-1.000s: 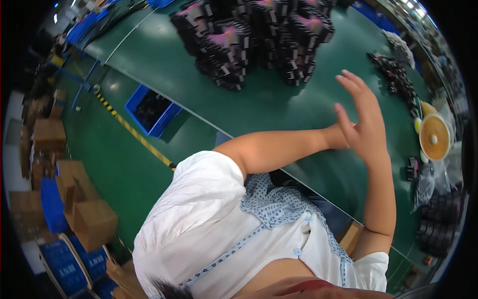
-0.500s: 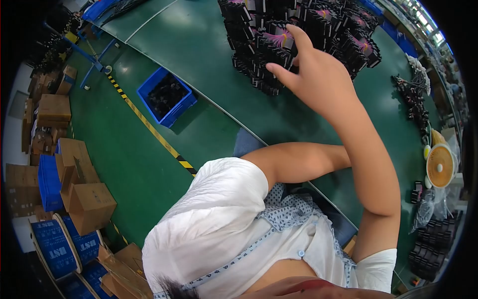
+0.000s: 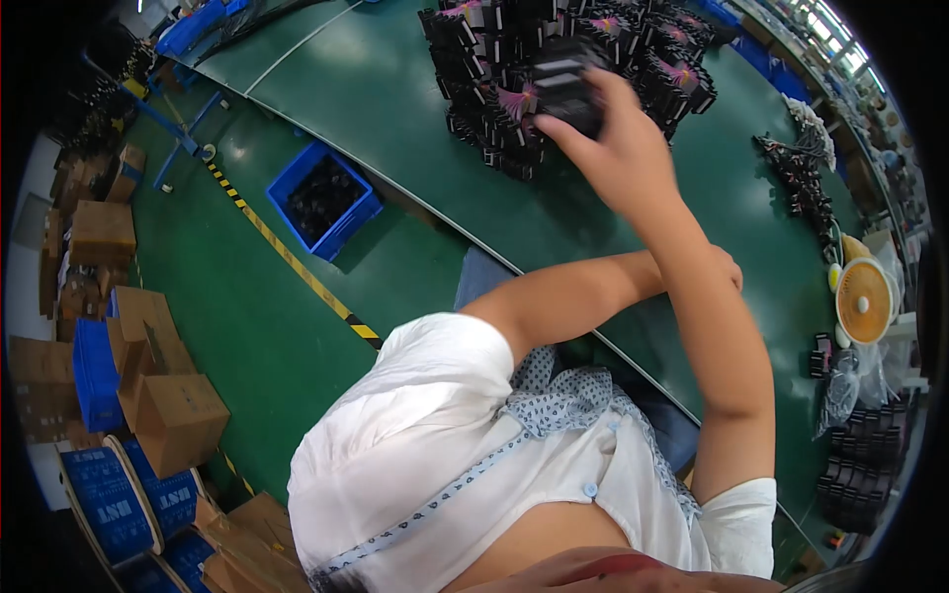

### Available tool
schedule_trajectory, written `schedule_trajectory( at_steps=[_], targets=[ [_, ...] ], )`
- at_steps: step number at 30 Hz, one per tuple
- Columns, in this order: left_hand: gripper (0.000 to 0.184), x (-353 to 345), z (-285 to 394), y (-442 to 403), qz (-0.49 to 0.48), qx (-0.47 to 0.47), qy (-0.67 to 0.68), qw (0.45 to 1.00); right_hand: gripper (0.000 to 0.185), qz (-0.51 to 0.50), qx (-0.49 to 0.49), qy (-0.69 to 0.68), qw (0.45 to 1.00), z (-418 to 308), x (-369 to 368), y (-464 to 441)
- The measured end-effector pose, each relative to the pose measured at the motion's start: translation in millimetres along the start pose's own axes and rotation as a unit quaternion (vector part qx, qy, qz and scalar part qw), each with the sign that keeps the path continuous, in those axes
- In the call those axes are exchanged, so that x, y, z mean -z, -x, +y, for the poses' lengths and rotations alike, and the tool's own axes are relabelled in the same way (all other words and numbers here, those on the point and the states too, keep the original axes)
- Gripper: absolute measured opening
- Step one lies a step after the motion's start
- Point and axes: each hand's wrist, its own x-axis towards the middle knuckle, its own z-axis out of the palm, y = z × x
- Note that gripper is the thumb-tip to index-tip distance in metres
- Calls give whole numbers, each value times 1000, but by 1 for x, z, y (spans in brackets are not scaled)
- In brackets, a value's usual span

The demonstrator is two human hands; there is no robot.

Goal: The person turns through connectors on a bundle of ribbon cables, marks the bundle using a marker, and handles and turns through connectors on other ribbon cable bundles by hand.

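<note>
One black bundle (image 3: 570,87) is grasped by the right hand (image 3: 625,148); pink-wired bundles (image 3: 682,79) are best left undisturbed; left hand (image 3: 730,268): finger state indeterminable.

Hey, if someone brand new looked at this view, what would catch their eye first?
Probably the big cluster of black pieces with pink strands at the top of the green table, where the right hand holds a blurred black bundle. Next might come the bright blue bin left of the table's edge, and the round orange disc near the picture's right edge.
</note>
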Motion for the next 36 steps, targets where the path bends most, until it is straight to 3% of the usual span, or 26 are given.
schedule_trajectory(
  at_steps=[1, 2, 3, 5, 6, 7, 10, 12, 13, 16, 21, 29, 36],
  targets=[
    [30, 9, 5, 9, 3, -13, -46, 999, 73, 37, -17, -71, 997, 0, 18, 21],
    [34, 21, 35, 20, 176, -61, -111, 976, 80, 48, -69, -172, 982, -3, 41, 44],
    [37, 38, 60, 48, 197, 5, -83, 977, 78, 46, -126, -304, 943, -3, 63, 68],
    [47, 74, 111, 104, 242, 134, -20, 961, 73, 93, -169, -360, 913, -9, 113, 121],
    [46, 93, 121, 124, 338, 78, -136, 928, 67, 95, -150, -372, 911, -2, 133, 142],
    [43, 106, 122, 149, 420, 88, -276, 860, 65, 130, -149, -374, 906, 6, 146, 162],
    [71, 124, 97, 213, 579, 267, -337, 693, 60, 197, -195, -382, 882, 34, 166, 216],
    [97, 136, 87, 224, 580, 386, -298, 652, 57, 218, -205, -361, 883, 44, 163, 236],
    [114, 141, 81, 226, 550, 415, -296, 661, 56, 226, -211, -350, 884, 47, 162, 245],
    [119, 140, 73, 213, 481, 464, -351, 655, 52, 235, -255, -319, 882, 43, 156, 254],
    [95, 142, 60, 205, 490, 483, -396, 608, 51, 211, -262, -367, 867, 47, 159, 266],
    [107, 113, 86, 202, 469, 484, -367, 641, 50, 213, -279, -371, 860, 55, 165, 275],
    [115, 79, 115, 188, 407, 471, -342, 704, 48, 192, -282, -379, 860, 64, 159, 270]
  ],
)
